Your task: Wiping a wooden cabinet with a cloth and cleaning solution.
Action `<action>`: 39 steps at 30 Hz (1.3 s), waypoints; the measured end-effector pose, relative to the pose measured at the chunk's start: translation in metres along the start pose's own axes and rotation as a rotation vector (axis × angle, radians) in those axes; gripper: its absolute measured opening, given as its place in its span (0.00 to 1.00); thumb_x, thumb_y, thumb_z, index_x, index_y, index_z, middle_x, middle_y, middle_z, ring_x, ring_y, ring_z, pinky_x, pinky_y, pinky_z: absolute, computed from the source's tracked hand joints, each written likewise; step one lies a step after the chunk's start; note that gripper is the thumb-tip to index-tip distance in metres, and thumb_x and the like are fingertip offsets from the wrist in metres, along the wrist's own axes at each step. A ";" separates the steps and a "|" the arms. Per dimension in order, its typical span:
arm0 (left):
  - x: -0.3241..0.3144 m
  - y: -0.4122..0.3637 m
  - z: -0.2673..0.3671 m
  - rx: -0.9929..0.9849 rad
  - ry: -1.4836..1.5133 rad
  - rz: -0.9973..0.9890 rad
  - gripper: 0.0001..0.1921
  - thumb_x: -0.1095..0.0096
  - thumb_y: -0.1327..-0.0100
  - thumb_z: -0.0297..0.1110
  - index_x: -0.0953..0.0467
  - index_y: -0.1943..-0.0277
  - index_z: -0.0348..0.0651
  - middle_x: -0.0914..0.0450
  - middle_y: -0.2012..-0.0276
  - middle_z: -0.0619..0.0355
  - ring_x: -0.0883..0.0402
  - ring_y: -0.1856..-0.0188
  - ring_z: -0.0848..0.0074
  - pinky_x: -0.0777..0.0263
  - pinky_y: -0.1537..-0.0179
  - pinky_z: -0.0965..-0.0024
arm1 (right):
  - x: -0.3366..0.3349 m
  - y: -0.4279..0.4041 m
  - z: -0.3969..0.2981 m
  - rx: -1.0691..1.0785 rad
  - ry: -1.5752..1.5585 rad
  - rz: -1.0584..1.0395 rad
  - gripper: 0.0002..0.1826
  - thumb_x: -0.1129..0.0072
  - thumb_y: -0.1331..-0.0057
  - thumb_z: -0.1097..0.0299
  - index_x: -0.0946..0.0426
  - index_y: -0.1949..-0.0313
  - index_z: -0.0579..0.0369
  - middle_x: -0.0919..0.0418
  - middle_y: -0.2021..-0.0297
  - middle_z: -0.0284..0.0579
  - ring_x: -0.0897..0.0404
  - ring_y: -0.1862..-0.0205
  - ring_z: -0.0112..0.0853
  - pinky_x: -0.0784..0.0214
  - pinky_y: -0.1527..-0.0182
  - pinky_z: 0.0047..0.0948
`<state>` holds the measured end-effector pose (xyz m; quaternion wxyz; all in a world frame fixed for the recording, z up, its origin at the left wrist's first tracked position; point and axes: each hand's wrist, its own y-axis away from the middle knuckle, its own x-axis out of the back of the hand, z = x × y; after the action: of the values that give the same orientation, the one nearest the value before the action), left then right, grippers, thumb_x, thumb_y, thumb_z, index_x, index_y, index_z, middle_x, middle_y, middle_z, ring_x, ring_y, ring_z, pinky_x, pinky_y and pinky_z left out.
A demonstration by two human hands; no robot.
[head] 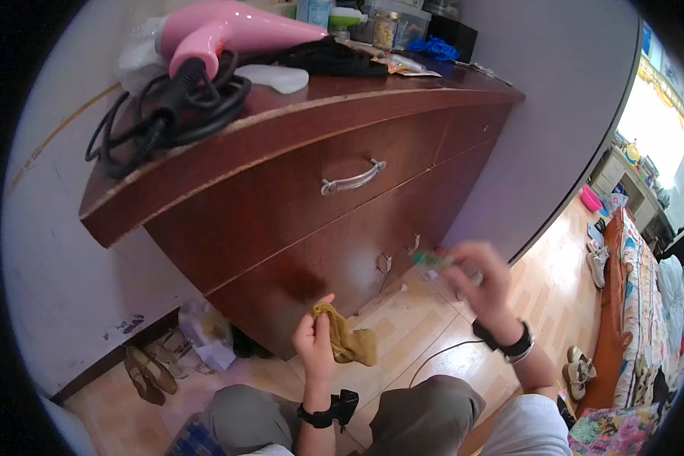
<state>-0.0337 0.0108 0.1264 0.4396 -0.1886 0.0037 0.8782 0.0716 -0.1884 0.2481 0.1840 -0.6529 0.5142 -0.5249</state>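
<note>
My left hand (pixel 314 341) grips a mustard-brown sock (pixel 350 342) at its upper end, and the rest of the fabric hangs to the right. Raised at the right, my right hand (pixel 483 280) pinches a small green object (pixel 432 260); blur hides what kind of thing it is. The two hands are well apart, above my knees and in front of a dark red wooden cabinet (pixel 262 228). Each wrist wears a black strap.
A pink hair dryer (pixel 233 28) with a coiled black cord (pixel 205 114) lies on the cabinet top. Brown shoes (pixel 150 373) and a plastic bag (pixel 208 330) are on the floor at the left. A bed (pixel 641 319) stands at the right, with sneakers (pixel 577 373) beside it.
</note>
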 end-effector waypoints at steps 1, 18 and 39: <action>0.005 -0.005 0.002 -0.005 -0.001 -0.011 0.12 0.56 0.38 0.23 0.27 0.54 0.34 0.23 0.67 0.60 0.27 0.73 0.86 0.32 0.70 0.82 | 0.008 -0.014 0.002 -0.054 -0.002 0.121 0.10 0.39 0.51 0.78 0.27 0.67 0.57 0.24 0.69 0.38 0.27 0.69 0.24 0.37 0.65 0.20; 0.018 -0.015 0.026 0.090 -0.016 -0.065 0.12 0.58 0.36 0.27 0.27 0.56 0.35 0.29 0.77 0.63 0.27 0.80 0.82 0.31 0.78 0.80 | 0.008 -0.248 0.091 -0.252 0.225 0.359 0.22 0.41 0.50 0.46 0.20 0.68 0.52 0.20 0.72 0.41 0.22 0.67 0.28 0.33 0.63 0.26; -0.005 -0.005 0.047 0.054 0.198 -0.186 0.15 0.66 0.35 0.26 0.34 0.50 0.31 0.28 0.56 0.50 0.26 0.54 0.69 0.32 0.53 0.69 | -0.064 0.008 -0.015 -0.154 -0.389 -0.825 0.15 0.46 0.42 0.64 0.28 0.58 0.60 0.25 0.70 0.44 0.24 0.67 0.30 0.32 0.64 0.30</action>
<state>-0.0425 0.0182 0.1727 0.5216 -0.2619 0.0532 0.8103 0.0599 -0.1322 0.2159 0.0038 -0.9011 0.2047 -0.3823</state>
